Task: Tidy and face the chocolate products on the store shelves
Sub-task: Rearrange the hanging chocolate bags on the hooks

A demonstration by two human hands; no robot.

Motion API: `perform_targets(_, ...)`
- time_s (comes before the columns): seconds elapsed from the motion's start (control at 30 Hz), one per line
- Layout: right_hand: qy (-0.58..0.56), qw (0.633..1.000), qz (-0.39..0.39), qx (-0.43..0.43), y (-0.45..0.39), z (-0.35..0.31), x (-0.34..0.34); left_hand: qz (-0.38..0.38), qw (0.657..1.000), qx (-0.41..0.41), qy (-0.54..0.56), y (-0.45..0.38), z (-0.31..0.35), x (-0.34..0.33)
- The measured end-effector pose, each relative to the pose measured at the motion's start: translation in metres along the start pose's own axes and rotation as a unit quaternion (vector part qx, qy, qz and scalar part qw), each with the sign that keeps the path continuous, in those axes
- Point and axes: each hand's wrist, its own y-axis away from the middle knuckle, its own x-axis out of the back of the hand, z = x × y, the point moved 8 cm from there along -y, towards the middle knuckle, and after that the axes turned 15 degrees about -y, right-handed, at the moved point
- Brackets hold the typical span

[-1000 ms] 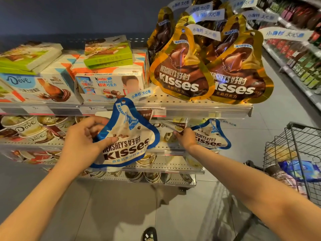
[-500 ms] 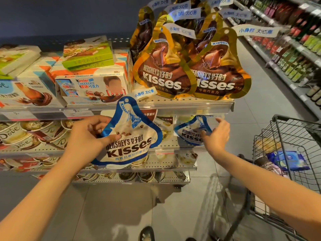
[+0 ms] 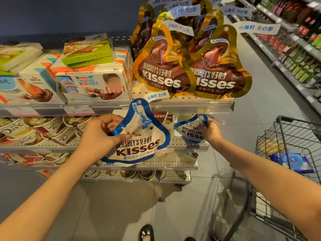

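I am looking down a shop aisle: tiered metal shelves (image 3: 191,101) with price labels (image 3: 79,109) on their edges carry rows of boxed and bagged chocolate (image 3: 165,66), a wire shopping cart (image 3: 295,153) stands at right, and further stocked shelving (image 3: 295,49) lines the tiled floor (image 3: 251,94).

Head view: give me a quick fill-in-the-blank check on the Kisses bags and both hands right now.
1. The left hand holds a Kisses bag with a white face and a ____ border.
2. The right hand has its grip on a second blue-edged bag that sits on the ____ shelf from the top.
3. The two front bags on the top shelf have ____ edges.
4. The wire cart stands on the person's ____ side.

Missing words: blue; second; gold; right
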Motion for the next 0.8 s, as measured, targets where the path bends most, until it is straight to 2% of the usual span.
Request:
perform_targets(0.1,0.014,0.999,-0.005,0.03,0.014,-0.013,0.011,0.001,1.0,0.0,-0.002,-0.001,0.0,0.002)
perform_targets(0.23,0.024,0.993,-0.019,0.113,0.038,-0.047,0.027,-0.008,1.0,0.003,-0.004,0.0,0.003,-0.003)
perform_targets(0.33,0.026,0.986,-0.083,0.143,0.067,-0.071,0.023,-0.032,0.999,0.005,0.0,0.002,0.004,-0.012)
perform_targets(0.5,-0.085,0.962,-0.253,0.062,0.105,-0.093,-0.004,-0.073,0.997,-0.015,0.009,0.005,0.007,-0.027)
perform_targets(0.57,-0.074,0.945,-0.314,0.056,0.114,-0.097,-0.019,-0.075,0.997,-0.029,0.014,0.006,0.011,-0.032)
perform_targets(0.67,-0.056,0.945,-0.322,0.009,0.118,-0.091,-0.028,-0.082,0.996,-0.027,0.022,0.004,0.01,-0.038)
perform_targets(0.8,-0.129,0.929,-0.345,-0.036,0.124,-0.088,-0.027,-0.098,0.995,-0.021,0.019,0.002,0.012,-0.043)
